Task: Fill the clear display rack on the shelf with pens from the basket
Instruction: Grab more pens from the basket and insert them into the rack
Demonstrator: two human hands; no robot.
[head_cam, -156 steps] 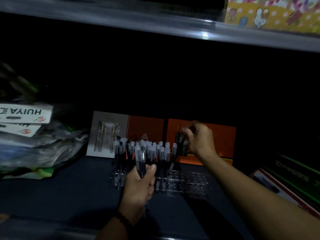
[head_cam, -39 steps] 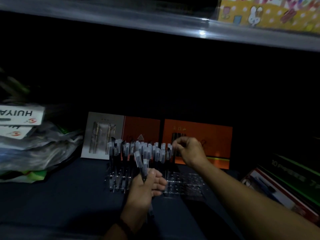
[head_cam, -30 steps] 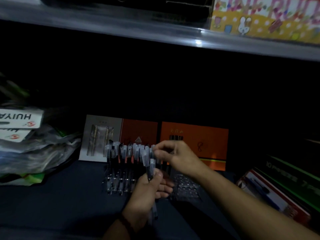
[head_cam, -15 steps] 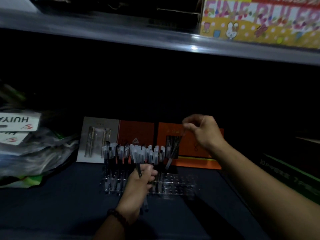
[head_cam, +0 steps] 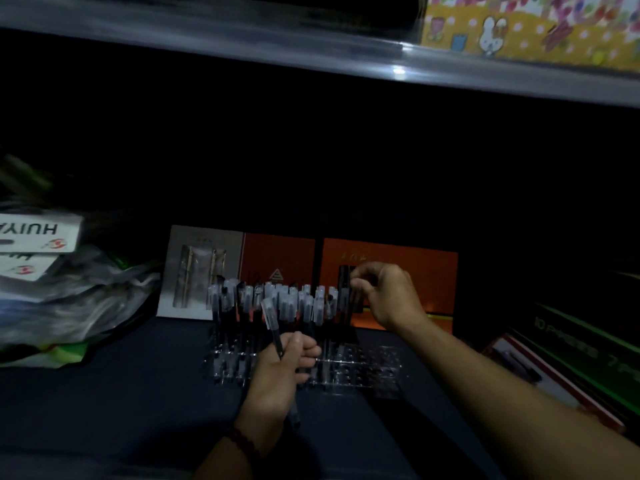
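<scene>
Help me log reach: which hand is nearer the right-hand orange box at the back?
Right. The right hand hovers just before the orange box; the left hand grips a pen lower, in front of the rack.

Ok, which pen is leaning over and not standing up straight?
The pen gripped in the left hand, in front of the rack: its clear cap leans left, while the other pens stand upright in rows.

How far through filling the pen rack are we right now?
Done: the left part of the clear display rack holds standing pens. In hand: the right hand pinches a pen at the right end of those rows; the left hand grips at least one spare pen. Left: the rack's right-hand holes look empty. The basket is out of view.
</scene>
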